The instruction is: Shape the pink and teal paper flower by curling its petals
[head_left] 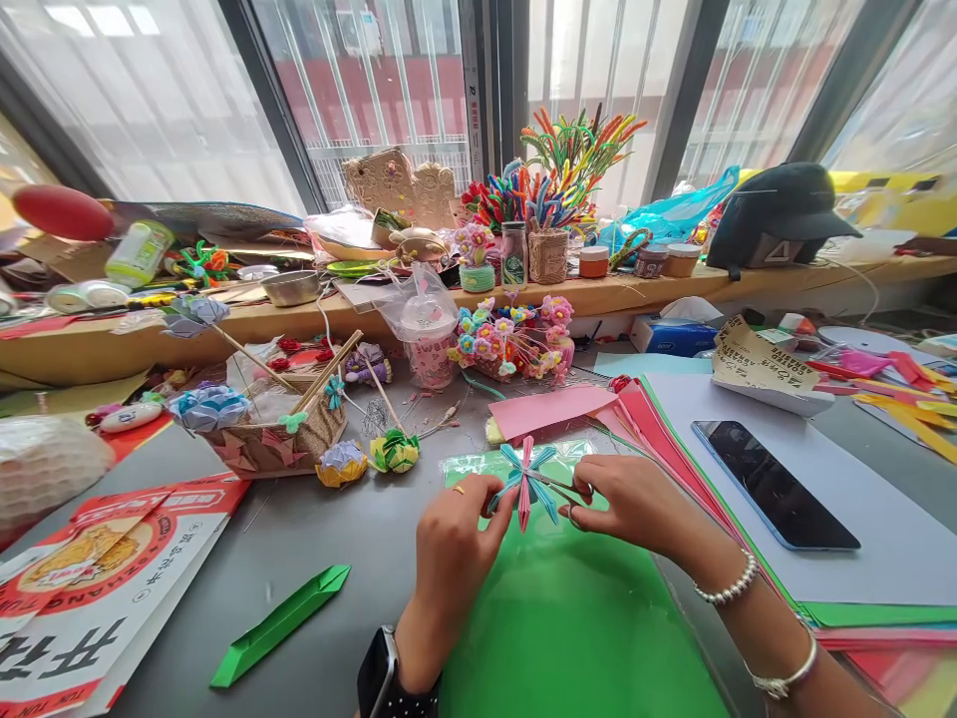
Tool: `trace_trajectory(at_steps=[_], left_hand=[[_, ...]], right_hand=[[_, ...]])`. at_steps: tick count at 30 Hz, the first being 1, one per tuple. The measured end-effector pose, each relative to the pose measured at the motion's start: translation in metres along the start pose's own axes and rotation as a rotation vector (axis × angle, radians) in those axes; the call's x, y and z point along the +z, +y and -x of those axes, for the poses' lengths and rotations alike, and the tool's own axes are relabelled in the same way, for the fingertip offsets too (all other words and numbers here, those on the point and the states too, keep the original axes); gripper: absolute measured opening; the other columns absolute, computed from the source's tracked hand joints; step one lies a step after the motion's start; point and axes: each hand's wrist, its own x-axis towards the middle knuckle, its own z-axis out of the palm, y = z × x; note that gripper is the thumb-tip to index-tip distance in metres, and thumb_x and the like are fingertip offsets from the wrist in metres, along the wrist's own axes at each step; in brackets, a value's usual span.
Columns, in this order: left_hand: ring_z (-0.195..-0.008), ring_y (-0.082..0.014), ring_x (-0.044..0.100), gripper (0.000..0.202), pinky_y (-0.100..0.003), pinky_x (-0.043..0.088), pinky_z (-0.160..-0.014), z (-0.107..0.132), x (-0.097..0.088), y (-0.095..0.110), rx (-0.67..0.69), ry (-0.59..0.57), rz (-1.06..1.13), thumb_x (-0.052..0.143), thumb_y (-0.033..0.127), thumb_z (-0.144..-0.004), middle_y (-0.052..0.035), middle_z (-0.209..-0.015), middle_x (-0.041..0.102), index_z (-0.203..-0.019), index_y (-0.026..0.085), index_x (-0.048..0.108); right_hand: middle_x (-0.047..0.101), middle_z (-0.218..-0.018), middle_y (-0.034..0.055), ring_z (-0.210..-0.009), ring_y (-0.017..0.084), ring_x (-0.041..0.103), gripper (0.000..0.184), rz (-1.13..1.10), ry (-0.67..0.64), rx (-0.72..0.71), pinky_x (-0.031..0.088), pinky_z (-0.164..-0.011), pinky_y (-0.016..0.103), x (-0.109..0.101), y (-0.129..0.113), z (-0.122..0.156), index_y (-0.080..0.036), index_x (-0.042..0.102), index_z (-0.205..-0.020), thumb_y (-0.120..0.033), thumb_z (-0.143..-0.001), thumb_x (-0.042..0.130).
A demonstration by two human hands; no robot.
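My left hand (455, 546) pinches a small folded paper piece (527, 481) with blue points and a pink strip, held just above a green paper sheet (568, 618). My right hand (635, 504) is closed round the handles of small scissors (569, 491), whose blades reach into the paper piece from the right. A black watch is on my left wrist, silver bracelets on my right.
A phone (774, 484) lies on a stack of coloured paper (859, 538) at the right. A folded green strip (280, 623) lies at the front left. A basket (276, 439) of paper flowers, a plastic cup (430, 344) and a cluttered shelf (598, 294) stand behind.
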Motion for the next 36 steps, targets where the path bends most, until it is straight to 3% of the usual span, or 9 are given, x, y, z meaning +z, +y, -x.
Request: trace_trajectory(at_steps=[14,36], left_hand=[[-0.051,-0.0123,0.054,0.017,-0.022,0.036,-0.052,0.0004,0.0002,-0.0004,0.031,0.034,-0.027,0.05,0.032,-0.081,0.0027,-0.056,0.06,-0.071,0.018,0.056],[-0.051,-0.0132,0.054,0.015,-0.023,0.036,-0.051,0.0013,0.0014,-0.0022,0.102,0.029,-0.067,0.05,0.03,-0.082,0.0021,-0.059,0.06,-0.074,0.018,0.055]], right_hand=[[0.059,-0.06,-0.0002,-0.053,0.011,0.047,0.014,-0.05,-0.026,-0.012,0.022,-0.049,0.023,0.0062,-0.0007,-0.0017,-0.016,0.055,-0.063,-0.026,-0.073,0.058],[0.059,-0.064,0.0011,-0.057,0.013,0.048,0.018,-0.062,-0.002,-0.025,0.023,-0.051,0.024,0.0034,-0.0036,-0.0001,-0.016,0.052,-0.067,-0.032,-0.075,0.055]])
